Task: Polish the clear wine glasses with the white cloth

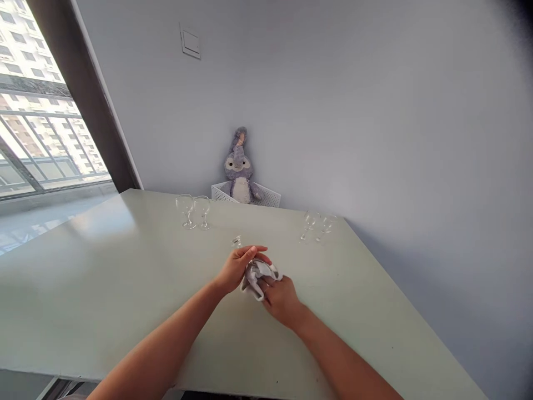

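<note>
My left hand (239,269) and my right hand (283,300) meet above the pale green table (125,289), with a crumpled grey-white cloth (258,278) bunched between them. My right hand grips the cloth. Just past my left fingers, the glass foot of a stemmed glass (237,240) pokes out, and the rest of that glass seems hidden in the hand and cloth. Farther back stand two stemmed glasses (185,211) on the left and two more (317,226) on the right, all upright and apart from my hands.
A grey plush rabbit (239,166) sits in a white perforated basket (220,192) beyond the table's far corner. A grey wall rises behind and to the right. A large window (41,128) with a dark frame lies to the left.
</note>
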The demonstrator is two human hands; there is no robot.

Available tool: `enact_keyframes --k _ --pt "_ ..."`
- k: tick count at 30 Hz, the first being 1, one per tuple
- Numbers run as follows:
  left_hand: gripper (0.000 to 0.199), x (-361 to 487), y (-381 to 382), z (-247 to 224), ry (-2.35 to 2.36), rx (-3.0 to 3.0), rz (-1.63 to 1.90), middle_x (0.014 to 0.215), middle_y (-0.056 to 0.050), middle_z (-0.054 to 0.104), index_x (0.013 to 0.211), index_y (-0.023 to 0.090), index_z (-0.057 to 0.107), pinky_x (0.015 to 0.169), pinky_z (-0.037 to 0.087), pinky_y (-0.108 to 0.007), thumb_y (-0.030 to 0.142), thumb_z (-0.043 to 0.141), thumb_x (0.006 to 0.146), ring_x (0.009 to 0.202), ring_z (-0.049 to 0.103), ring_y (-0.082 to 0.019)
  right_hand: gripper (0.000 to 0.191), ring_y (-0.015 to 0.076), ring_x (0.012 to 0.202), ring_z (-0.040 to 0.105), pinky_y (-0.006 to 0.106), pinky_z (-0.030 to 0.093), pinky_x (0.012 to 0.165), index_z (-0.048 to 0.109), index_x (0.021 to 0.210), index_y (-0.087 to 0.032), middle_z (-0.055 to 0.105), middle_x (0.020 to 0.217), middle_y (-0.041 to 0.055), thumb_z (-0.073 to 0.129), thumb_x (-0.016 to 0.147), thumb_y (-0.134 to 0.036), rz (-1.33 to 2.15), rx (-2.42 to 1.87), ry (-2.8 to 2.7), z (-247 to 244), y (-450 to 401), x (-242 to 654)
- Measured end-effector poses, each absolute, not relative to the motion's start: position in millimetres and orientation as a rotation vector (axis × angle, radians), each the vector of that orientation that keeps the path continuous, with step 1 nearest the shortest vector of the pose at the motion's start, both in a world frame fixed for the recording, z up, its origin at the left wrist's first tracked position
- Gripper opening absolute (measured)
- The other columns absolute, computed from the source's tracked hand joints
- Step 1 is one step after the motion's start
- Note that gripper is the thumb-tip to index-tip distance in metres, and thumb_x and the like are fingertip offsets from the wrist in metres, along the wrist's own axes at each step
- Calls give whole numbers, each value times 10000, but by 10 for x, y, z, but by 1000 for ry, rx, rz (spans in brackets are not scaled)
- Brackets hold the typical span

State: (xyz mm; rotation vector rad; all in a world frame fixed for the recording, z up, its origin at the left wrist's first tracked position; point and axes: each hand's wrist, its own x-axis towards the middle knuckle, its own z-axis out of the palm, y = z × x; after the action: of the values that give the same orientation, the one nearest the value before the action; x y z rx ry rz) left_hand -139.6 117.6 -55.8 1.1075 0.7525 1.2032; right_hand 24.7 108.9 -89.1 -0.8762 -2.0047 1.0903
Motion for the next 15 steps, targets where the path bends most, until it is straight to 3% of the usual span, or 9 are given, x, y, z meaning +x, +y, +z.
enact_keyframes --k 3,5,9,12,15 --pt "369 -1481 1181 -518 619 1157 1109 1170 -101 559 1122 195 569 799 432 -313 312 535 774 1003 530 -220 224 236 900 576 371 445 775 660 849 -209 654 930 66 572 734 -381 1068 -859 -1940 -822 1178 334" --pt "428 -1496 1180 -517 679 1262 1075 1228 -73 517 1175 225 532 805 426 -309 267 562 750 1009 518 -214 281 228 837 601 356 474 706 653 861 -186 661 872 70 547 755 -423 1361 -778 -1780 -764 1237 383" --pt "430 -1388 1177 -595 1087 1523 1110 861 -27 647 1185 231 528 693 432 -274 304 528 762 735 558 -148 447 202 714 621 321 493 577 622 938 -142 654 836 85 491 761 -531 1812 -638 -1365 -736 1248 359" --pt "435 -1299 1188 -679 1305 1567 1130 684 1 621 1186 216 525 632 427 -263 387 472 789 619 541 -133 338 178 637 616 314 493 596 647 834 -143 658 701 52 577 730 -457 1674 -789 -1362 -791 1209 275" --pt "469 -1303 1207 -733 1323 1544 1064 677 -19 632 1214 191 490 632 435 -289 439 367 836 610 561 -156 242 175 639 606 313 484 635 662 693 -158 657 641 38 637 688 -399 1385 -987 -1520 -837 1224 254"
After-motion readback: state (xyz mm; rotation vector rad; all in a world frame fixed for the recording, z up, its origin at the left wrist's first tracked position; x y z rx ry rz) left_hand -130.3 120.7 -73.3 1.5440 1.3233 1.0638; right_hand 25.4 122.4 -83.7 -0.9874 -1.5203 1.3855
